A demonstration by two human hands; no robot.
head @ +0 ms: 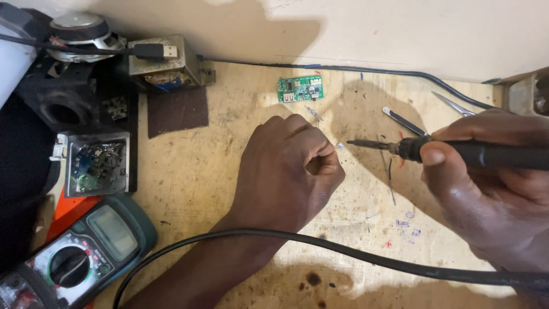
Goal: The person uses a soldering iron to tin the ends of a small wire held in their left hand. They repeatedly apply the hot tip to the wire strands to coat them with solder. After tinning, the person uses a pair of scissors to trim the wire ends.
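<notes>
Left hand [289, 166] is curled into a tight fist on the table [189, 183], fingers [311, 146] pinched on a tiny pale component [339, 146] that just pokes out at the knuckles; too small to tell what kind. Right hand [492, 194] is wrapped around the black handle of a soldering iron [457, 151], thumb on top near the collar. The iron lies roughly level, tip pointing left, just beside the pinched part; can't tell if it touches.

The iron's black cable [354, 254] loops across the near edge of the table, over the left forearm.

A small green circuit board [300, 88] lies flat near the back wall, well apart from both hands. Tweezers [403, 120] lie behind the iron. Far left: a multimeter [74, 257] with dial, a grey tray of circuit boards [97, 165], a USB plug [157, 51] on a metal block, and a speaker driver [80, 31].
</notes>
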